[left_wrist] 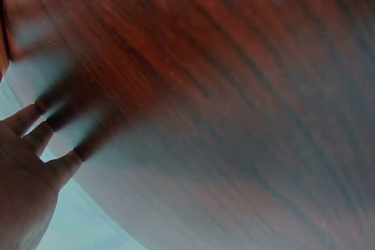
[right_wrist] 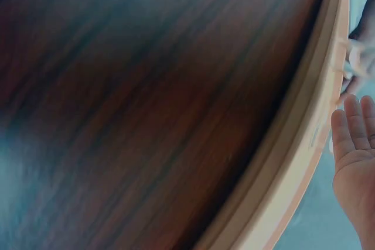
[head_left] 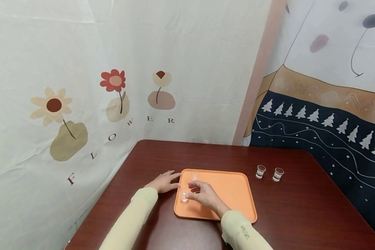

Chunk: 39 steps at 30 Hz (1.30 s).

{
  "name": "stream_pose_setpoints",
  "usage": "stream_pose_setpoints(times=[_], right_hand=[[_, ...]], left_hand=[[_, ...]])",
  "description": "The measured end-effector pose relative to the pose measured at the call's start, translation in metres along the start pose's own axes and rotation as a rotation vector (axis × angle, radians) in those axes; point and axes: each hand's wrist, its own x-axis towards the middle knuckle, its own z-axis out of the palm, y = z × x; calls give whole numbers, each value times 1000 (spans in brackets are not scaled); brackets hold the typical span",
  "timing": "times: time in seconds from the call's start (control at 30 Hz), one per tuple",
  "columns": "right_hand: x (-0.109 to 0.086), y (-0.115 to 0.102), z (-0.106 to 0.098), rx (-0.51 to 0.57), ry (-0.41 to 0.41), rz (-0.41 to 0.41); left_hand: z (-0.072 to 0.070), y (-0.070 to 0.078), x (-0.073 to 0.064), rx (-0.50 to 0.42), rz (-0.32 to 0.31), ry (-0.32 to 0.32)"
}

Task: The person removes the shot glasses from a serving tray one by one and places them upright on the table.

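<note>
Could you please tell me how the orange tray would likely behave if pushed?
The orange tray looks stiff, as its raised rim keeps an even outline. It would probably slide easily, lying flat on the glossy table. The two clear cups standing on it might wobble, being small and taller than wide.

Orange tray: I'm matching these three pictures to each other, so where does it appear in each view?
Head: orange tray in the lower part, just right of centre.
Left wrist: only a sliver at the far left edge, in the upper half, seemingly its rim.
Right wrist: its rim slants from the top right down to the bottom edge.
Shared landmark: the dark red-brown table.
</note>
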Motion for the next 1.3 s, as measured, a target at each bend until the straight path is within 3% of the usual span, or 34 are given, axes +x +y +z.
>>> stream_pose_setpoints(times=[0.27, 0.8, 1.3], right_hand=[[2, 1, 14, -4, 7, -5], [5, 5, 22, -44, 65, 5], [3, 4, -4, -68, 118, -5]], left_hand=[[2, 0, 1, 3, 0, 5], [2, 2, 0, 6, 21, 12], [2, -4, 3, 16, 31, 5]])
